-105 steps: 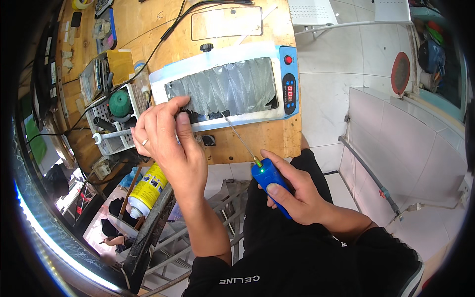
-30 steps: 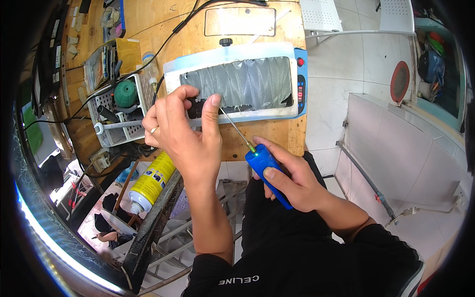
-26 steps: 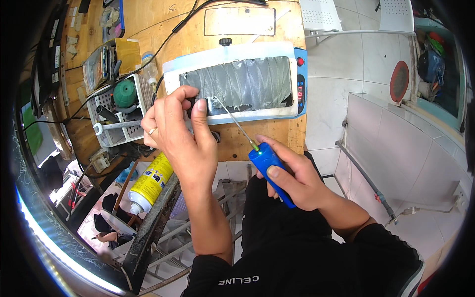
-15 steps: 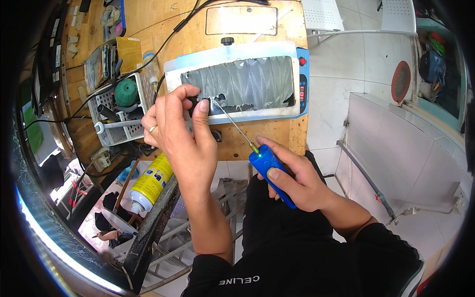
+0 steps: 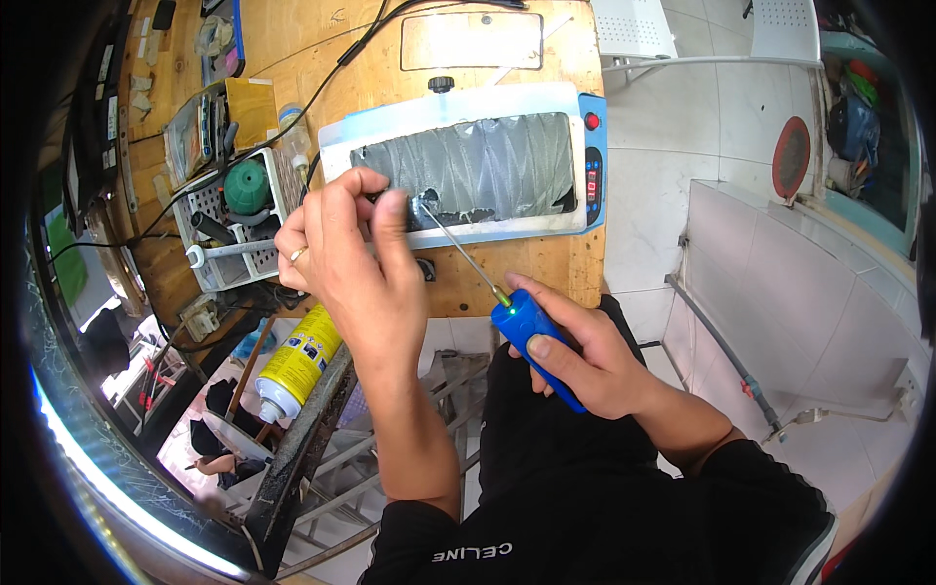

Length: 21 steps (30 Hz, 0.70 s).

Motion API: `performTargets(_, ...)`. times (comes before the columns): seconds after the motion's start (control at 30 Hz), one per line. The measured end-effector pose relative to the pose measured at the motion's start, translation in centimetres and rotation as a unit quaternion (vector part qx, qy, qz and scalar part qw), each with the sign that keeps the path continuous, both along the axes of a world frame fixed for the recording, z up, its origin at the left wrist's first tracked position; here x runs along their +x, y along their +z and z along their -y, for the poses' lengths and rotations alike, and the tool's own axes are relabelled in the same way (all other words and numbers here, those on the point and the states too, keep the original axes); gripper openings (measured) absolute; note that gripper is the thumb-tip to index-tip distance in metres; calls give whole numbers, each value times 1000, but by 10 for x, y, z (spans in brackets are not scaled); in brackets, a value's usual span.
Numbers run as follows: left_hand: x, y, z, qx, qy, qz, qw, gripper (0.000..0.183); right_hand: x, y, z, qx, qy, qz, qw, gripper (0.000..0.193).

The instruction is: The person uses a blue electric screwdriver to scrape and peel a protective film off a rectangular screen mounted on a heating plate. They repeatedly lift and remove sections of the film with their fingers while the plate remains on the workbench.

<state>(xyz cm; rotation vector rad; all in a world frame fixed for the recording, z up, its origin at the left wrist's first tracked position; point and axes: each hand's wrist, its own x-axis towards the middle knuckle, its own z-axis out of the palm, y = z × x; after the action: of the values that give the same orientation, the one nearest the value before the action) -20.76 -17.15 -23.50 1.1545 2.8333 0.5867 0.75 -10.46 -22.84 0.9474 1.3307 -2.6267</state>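
Observation:
A dark flat panel point(image 5: 478, 166), coated in ridged grey film, lies on a heating plate point(image 5: 592, 146) with a blue control side and a white mat on top. Bare black patches show along the panel's near edge. My left hand point(image 5: 351, 239) is closed at the panel's near left corner, thumb and bent forefinger about it; the fingertips partly hide the contact. In my right hand point(image 5: 585, 356) is a blue electric glue remover point(image 5: 526, 322) with a small green light. Its thin metal rod reaches up left, the tip touching the film beside my left thumb.
Left of the plate stands a white perforated basket point(image 5: 210, 268) with a wrench point(image 5: 224, 251) and a green round object point(image 5: 248, 185). A yellow spray can point(image 5: 300, 361) lies below it. A black cable point(image 5: 356, 49) crosses the wooden bench point(image 5: 322, 58). White chairs point(image 5: 634, 29) stand beyond.
Around the rod's tip, pale crumbs of film have given way to a darker patch. My hands keep nearly the same pose; the whole view has shifted slightly.

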Motion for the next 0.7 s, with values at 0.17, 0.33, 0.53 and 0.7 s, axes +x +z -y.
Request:
performTargets(0.17, 3, 1, 0, -3, 2, 4, 1000, 23, 3, 0, -1, 11, -1, 11, 1000, 61)
performTargets(0.33, 3, 3, 0, 12, -13, 1, 1000, 28, 5, 1, -2, 17, -1, 10, 1000, 61)
performTargets(0.53, 3, 5, 1, -6, -4, 25, 1000, 34, 5, 2, -1, 26, 4, 15, 1000, 60)
performTargets(0.7, 4, 4, -2, -19, 1, 2, 1000, 30, 4, 4, 1, 41, -19, 26, 999, 61)
